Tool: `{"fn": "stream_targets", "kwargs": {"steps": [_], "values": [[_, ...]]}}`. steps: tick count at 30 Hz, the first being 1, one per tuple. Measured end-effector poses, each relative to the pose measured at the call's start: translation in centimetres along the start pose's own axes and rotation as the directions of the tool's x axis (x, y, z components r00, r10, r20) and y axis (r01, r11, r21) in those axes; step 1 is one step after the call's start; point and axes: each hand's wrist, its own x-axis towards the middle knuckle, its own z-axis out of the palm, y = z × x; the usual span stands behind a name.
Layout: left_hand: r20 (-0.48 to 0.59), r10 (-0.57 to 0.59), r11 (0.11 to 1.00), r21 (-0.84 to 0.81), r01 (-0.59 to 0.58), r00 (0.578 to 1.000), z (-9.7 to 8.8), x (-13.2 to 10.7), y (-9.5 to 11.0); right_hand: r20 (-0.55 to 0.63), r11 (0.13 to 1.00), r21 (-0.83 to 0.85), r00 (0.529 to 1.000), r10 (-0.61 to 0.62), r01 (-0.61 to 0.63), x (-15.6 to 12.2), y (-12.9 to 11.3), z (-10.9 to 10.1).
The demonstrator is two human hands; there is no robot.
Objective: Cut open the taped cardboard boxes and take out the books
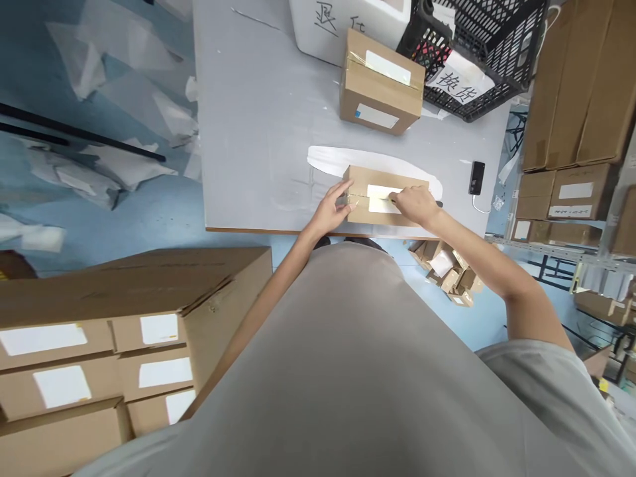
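A small brown cardboard box [385, 182] with a white label lies at the near edge of the grey table [258, 132]. My left hand [332, 209] rests on the box's left end, fingers stretched along the taped seam. My right hand [416, 204] is closed in a pinch on top of the box, at the right edge of the label [380, 199]. Whether the fingers hold a tool or only the label is too small to tell. My grey shirt fills the lower part of the view.
A second taped box [380, 86] stands further back, beside a black crate [477, 53] and a white bin [342, 26]. A black phone [476, 177] lies at the right. A large carton of labelled boxes [99, 344] sits lower left. Shelves of boxes [571, 132] stand right. Paper scraps litter the blue floor.
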Motion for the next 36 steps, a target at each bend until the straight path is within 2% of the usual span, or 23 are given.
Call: {"fn": "stream_targets", "kwargs": {"steps": [6, 10, 13, 16, 22, 25, 27, 29, 30, 32, 33, 35, 36], "values": [[-0.044, -0.047, 0.999, 0.011, 0.048, 0.998, 0.4, -0.5, 0.6, 0.024, 0.998, 0.058, 0.999, 0.023, -0.024, -1.7, 3.2, 2.1], [-0.097, -0.063, 0.998, 0.019, 0.065, 0.993, 0.6, -0.8, 0.7, 0.056, 0.988, 0.100, 0.992, 0.110, -0.115, -3.9, 7.4, 4.7], [-0.125, -0.062, 0.997, 0.040, 0.068, 0.990, 0.8, -0.9, 0.6, 0.062, 0.984, 0.114, 0.990, 0.127, -0.134, -5.6, 10.0, 6.6], [-0.138, -0.073, 0.994, 0.067, 0.083, 0.988, 0.9, -1.0, 0.6, 0.044, 0.984, 0.138, 0.993, 0.110, -0.115, -6.4, 11.0, 7.7], [-0.188, -0.113, 0.989, 0.074, 0.129, 0.976, 1.2, -1.2, 1.3, -0.013, 0.971, 0.227, 0.997, 0.073, -0.068, -6.3, 11.8, 9.5], [-0.224, -0.124, 0.985, 0.087, 0.147, 0.967, 1.4, -1.2, 1.6, -0.059, 0.958, 0.285, 0.997, 0.058, -0.039, -6.2, 12.9, 11.3], [-0.243, -0.135, 0.983, 0.087, 0.160, 0.961, 1.6, -1.3, 1.7, -0.097, 0.922, 0.385, 0.993, 0.070, -0.027, -6.1, 14.0, 13.0], [-0.263, -0.149, 0.980, 0.086, 0.177, 0.953, 1.7, -1.4, 1.7, -0.147, 0.817, 0.577, 0.981, 0.130, -0.022, -5.6, 15.1, 15.0], [-0.274, -0.156, 0.979, 0.084, 0.186, 0.949, 1.7, -1.5, 1.7, -0.170, 0.718, 0.696, 0.968, 0.185, -0.015, -5.2, 15.4, 16.2], [-0.299, -0.171, 0.976, 0.076, 0.203, 0.939, 1.6, -1.7, 1.5, -0.175, 0.431, 0.902, 0.924, 0.340, 0.012, -4.0, 15.5, 18.4], [-0.314, -0.180, 0.975, 0.068, 0.211, 0.932, 1.4, -1.8, 1.4, -0.141, 0.271, 0.962, 0.898, 0.417, 0.026, -3.2, 15.1, 19.4], [-0.342, -0.198, 0.973, 0.044, 0.226, 0.919, 0.8, -2.0, 1.3, -0.023, -0.001, 1.000, 0.861, 0.508, 0.027, -1.6, 13.6, 21.1], [-0.351, -0.207, 0.972, 0.035, 0.234, 0.913, 0.4, -2.2, 1.2, 0.041, -0.099, 0.995, 0.854, 0.518, 0.012, -0.8, 12.5, 21.7]]}}
